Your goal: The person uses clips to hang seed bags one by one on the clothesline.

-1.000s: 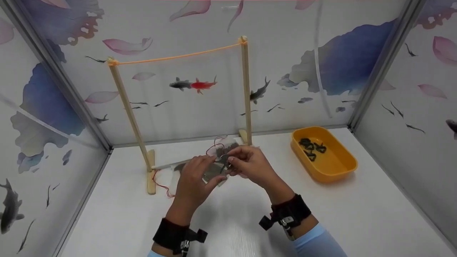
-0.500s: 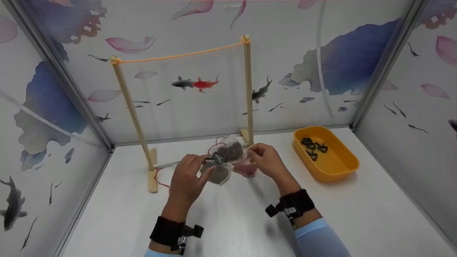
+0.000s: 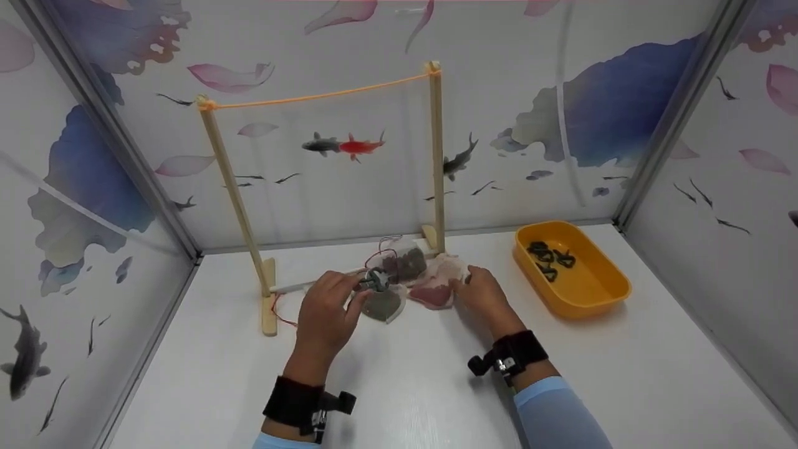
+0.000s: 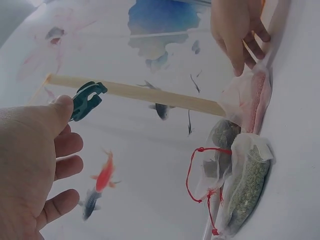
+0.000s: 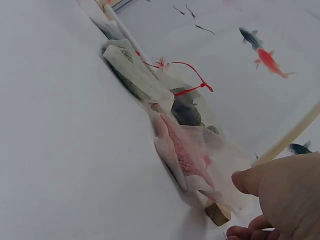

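My left hand (image 3: 330,308) pinches a dark green plastic clip (image 4: 87,101) between thumb and index finger, raised over the sachets; its other fingers are loosely bent. Below lies a sheer mesh sachet with greenish filling (image 4: 248,185). Behind it a sachet with dark filling (image 3: 408,263) has a red drawstring. My right hand (image 3: 486,296) is at the right edge of a sachet with pink filling (image 5: 182,150). Its thumb and fingers are spread apart, close to the loose white mesh (image 5: 227,172) at the sachet's top.
A yellow bin (image 3: 598,284) holding several dark clips (image 3: 547,271) stands to the right. Behind the sachets rises a wooden frame with a left post (image 3: 232,187) and right post (image 3: 437,156), joined by an orange cord (image 3: 318,95). A patterned wall backs the table.
My right hand has left the clip and moved right and down to the pink-filled sachet. My left hand keeps the clip, which now hangs over the sachets.
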The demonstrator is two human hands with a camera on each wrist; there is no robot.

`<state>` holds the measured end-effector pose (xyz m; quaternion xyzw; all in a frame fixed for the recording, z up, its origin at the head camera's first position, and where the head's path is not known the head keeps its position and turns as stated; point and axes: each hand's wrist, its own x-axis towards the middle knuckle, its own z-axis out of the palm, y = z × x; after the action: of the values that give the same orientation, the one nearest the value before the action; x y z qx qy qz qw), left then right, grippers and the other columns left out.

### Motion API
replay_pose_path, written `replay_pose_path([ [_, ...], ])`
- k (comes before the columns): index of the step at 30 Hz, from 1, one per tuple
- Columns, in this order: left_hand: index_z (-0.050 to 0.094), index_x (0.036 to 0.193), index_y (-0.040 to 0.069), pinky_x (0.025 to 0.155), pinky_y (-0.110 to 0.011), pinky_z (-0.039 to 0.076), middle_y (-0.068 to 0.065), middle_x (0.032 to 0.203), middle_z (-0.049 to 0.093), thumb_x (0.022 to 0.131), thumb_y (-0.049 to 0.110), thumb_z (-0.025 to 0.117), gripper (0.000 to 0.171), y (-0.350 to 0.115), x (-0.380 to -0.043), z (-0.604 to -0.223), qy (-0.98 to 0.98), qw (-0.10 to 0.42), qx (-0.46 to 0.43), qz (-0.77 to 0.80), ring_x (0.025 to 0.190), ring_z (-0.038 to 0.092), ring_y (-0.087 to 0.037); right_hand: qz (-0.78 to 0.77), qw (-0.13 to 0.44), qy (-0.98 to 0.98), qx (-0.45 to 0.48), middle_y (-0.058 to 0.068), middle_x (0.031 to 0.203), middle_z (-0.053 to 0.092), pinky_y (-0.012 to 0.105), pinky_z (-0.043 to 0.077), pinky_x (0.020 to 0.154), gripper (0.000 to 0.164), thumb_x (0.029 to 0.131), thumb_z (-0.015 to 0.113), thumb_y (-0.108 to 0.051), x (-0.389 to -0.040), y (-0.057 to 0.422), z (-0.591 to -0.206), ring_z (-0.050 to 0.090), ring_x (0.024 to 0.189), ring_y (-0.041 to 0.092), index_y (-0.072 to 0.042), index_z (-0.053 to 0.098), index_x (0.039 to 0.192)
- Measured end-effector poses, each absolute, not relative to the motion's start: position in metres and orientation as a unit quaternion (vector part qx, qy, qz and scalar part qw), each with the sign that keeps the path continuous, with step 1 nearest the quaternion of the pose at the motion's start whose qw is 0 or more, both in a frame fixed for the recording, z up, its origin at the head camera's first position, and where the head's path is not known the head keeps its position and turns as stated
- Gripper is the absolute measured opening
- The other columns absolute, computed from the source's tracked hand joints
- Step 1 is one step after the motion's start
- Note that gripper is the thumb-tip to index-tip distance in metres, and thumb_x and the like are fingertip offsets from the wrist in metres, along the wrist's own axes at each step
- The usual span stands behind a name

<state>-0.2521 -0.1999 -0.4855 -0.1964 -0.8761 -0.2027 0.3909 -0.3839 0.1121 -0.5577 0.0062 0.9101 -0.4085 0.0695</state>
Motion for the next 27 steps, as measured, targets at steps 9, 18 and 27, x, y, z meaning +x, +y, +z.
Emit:
replay_pose_path([
  [9, 0.085, 0.12, 0.006, 0.085, -0.046, 0.065, -0.004, 0.101, 0.082, 0.1, 0.028, 0.089, 0.03, -0.198, -0.252, -0.485, -0.874, 0.402, -0.197, -0.189, 0.1, 0.077, -0.022, -0.449, 0.083, 0.89, 0.004, 0.032, 0.159, 0.061, 0.057, 0.052, 0.124, 0.066, 0.115, 0.066, -0.036, -0.392, 0.113, -0.561, 0.061, 0.148, 0.044, 0.004, 0.051, 0.166],
  [18, 0.086, 0.117, 0.007, 0.084, -0.049, 0.063, -0.004, 0.101, 0.084, 0.1, 0.03, 0.089, 0.028, -0.197, -0.251, -0.491, -0.873, 0.411, -0.189, -0.181, 0.098, 0.077, -0.022, -0.483, 0.048, 0.874, 0.008, 0.024, 0.124, 0.073, 0.04, 0.062, 0.096, 0.042, 0.111, 0.071, -0.022, -0.397, 0.109, -0.558, 0.077, 0.105, 0.03, 0.006, 0.066, 0.143],
  [27, 0.086, 0.116, 0.008, 0.08, -0.047, 0.06, -0.004, 0.1, 0.084, 0.101, 0.029, 0.088, 0.026, -0.201, -0.253, -0.485, -0.876, 0.414, -0.165, -0.183, 0.097, 0.078, -0.023, -0.484, -0.01, 0.875, -0.02, 0.016, 0.115, 0.074, 0.031, 0.058, 0.075, 0.018, 0.113, 0.07, -0.02, -0.399, 0.103, -0.53, 0.071, 0.092, 0.023, -0.005, 0.073, 0.122],
])
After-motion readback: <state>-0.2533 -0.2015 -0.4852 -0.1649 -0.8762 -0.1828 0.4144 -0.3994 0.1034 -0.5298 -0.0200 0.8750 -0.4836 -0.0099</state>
